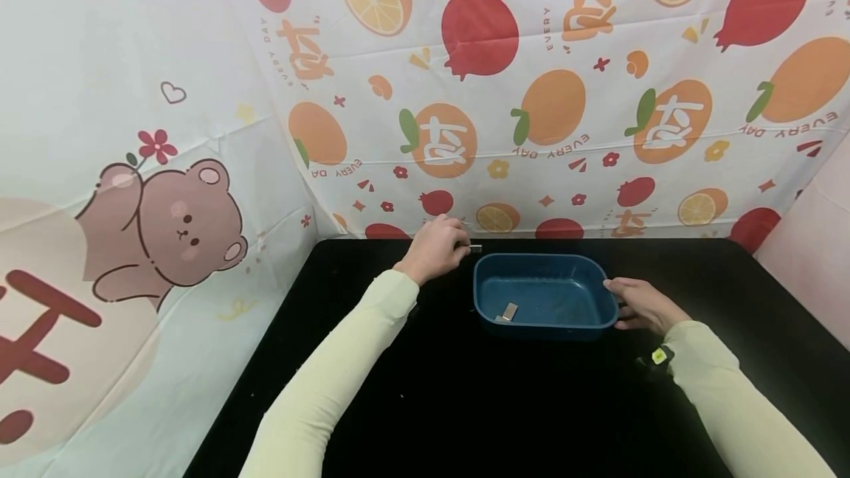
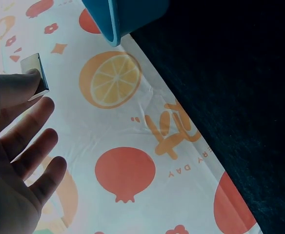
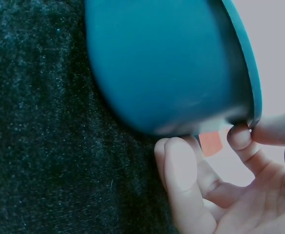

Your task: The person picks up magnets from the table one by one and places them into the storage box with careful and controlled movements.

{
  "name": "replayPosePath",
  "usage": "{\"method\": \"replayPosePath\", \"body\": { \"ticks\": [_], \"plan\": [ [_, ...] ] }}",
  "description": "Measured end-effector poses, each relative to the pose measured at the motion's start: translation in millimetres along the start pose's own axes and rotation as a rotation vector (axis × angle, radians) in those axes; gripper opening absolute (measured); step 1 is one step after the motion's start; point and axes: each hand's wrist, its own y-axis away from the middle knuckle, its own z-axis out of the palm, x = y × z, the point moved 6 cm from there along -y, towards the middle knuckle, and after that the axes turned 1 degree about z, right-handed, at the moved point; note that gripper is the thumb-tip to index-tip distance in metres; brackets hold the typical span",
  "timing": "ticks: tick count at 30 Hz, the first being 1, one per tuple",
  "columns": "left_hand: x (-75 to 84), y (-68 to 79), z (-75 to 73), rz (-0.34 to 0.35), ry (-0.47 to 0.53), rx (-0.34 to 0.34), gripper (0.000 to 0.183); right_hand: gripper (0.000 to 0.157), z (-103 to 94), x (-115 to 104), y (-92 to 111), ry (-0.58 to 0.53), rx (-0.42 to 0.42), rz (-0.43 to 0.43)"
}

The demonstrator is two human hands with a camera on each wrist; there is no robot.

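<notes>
A blue plastic bin (image 1: 547,332) stands toward the back of the black table. My left hand (image 1: 437,246) is just left of its back left corner, pinching a small flat rectangular piece (image 2: 31,64) between thumb and index finger. The piece has a pale face and shiny edges; its exact kind does not show. In the left wrist view the other fingers spread loosely. At the bin's right end, my right hand (image 1: 644,305) grips the rim with thumb and index finger, while other fingertips (image 3: 180,163) touch the outer wall. A similar small tan piece (image 1: 510,312) lies inside the bin, near its front left corner.
A black cloth-like surface covers the table (image 1: 478,404). Behind it hangs a white sheet (image 1: 598,190) printed with fruit, close to the table's back edge. A sheet with a bear print (image 1: 189,223) hangs along the left side, and a pale wall closes the right.
</notes>
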Motion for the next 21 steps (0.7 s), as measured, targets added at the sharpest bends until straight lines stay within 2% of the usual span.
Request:
{"method": "replayPosePath", "body": {
  "ticks": [21],
  "plan": [
    [0.4,-1.1,3.2,0.008,0.016,-0.016,0.012,0.051,-0.4,0.9,-1.6,-0.009,-0.004,0.012]
  ]
}}
